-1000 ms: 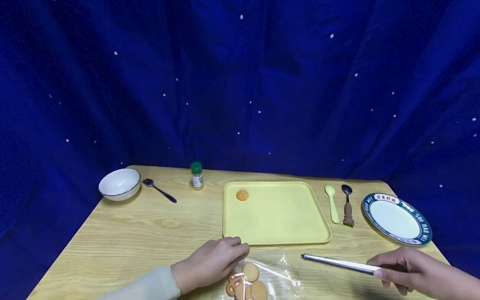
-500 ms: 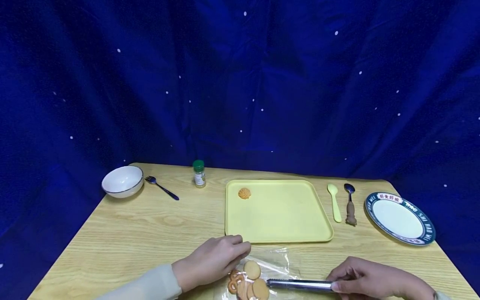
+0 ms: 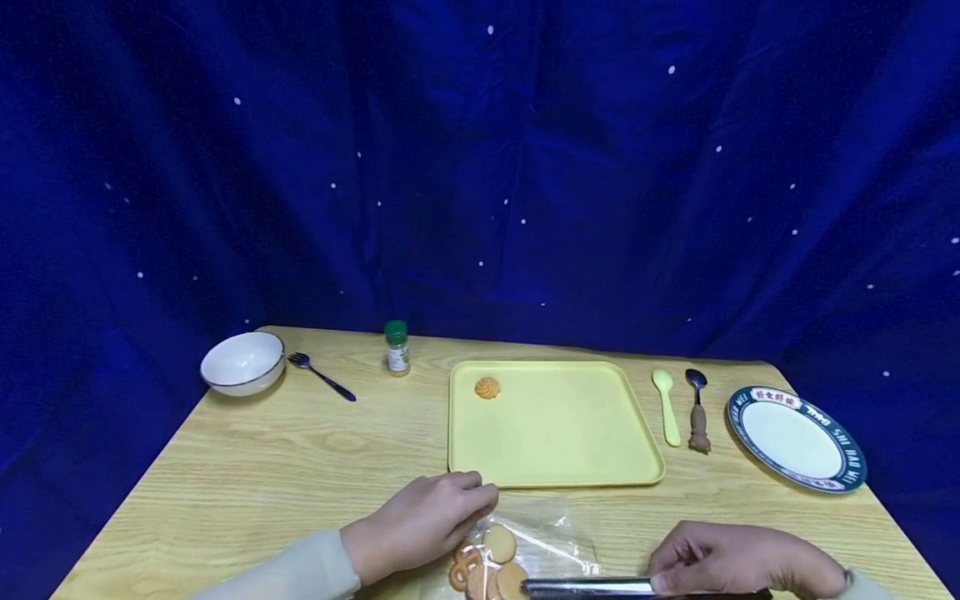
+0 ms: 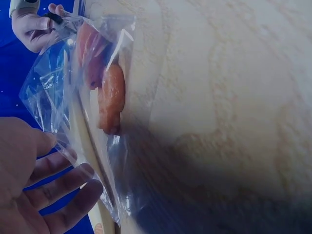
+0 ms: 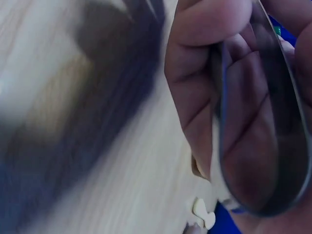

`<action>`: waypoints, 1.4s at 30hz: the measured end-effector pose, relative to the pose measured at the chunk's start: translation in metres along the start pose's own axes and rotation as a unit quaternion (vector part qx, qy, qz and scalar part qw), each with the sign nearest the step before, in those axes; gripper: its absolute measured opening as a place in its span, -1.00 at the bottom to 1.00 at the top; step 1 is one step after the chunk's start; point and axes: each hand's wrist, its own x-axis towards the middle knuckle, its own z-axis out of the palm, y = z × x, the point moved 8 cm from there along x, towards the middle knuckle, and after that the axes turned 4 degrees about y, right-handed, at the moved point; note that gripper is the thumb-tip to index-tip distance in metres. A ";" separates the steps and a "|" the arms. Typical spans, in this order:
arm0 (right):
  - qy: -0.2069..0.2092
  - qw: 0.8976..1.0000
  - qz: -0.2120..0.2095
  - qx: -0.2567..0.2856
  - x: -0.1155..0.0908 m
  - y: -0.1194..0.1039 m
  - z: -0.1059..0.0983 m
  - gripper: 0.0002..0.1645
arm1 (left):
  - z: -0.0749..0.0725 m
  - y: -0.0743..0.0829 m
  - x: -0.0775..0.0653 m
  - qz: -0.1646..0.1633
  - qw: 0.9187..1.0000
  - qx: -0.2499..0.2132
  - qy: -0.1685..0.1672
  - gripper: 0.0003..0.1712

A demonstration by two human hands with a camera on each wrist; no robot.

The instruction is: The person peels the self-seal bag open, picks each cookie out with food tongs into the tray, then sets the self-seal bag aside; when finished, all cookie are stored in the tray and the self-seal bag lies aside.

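My left hand (image 3: 423, 521) pinches the upper left edge of a clear plastic bag (image 3: 551, 533) on the table's near side. Inside the bag lie round biscuits (image 3: 498, 543) and a pretzel-shaped biscuit (image 3: 463, 569). In the left wrist view, thumb and fingers are at the rim of the bag (image 4: 46, 100), which stands slightly raised. My right hand (image 3: 720, 558) grips metal tongs (image 3: 588, 588); their tips overlap the biscuits in the head view. The bent end of the tongs (image 5: 265, 195) shows in the right wrist view. A yellow tray (image 3: 558, 433) behind the bag carries one swirled biscuit (image 3: 487, 387).
Far left stand a white bowl (image 3: 242, 363), a dark fork (image 3: 322, 377) and a green-capped spice jar (image 3: 397, 348). Right of the tray lie a yellow spoon (image 3: 667, 408), a brown-handled spoon (image 3: 698, 412) and a green-rimmed plate (image 3: 795, 437). A blue curtain (image 3: 480, 167) hangs behind.
My right hand has brought the tongs leftward and down, from beside the bag to over the biscuits. The left hand keeps its place at the bag's edge.
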 end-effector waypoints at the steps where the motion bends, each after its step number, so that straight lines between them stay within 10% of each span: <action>1: -0.004 1.000 0.000 0.002 0.002 0.001 0.002 -0.73 | 0.000 0.000 0.000 0.000 1.000 -0.002 -0.002 -0.95; 30: 0.048 0.997 -0.052 0.020 0.010 0.010 -0.003 -0.68 | 0.001 0.000 0.001 -0.001 1.000 -0.009 -0.011 -0.91; 42: 0.103 0.994 -0.045 -0.015 -0.053 -0.015 -0.033 -0.66 | 0.001 -0.002 0.000 -0.004 1.000 -0.010 -0.016 -0.91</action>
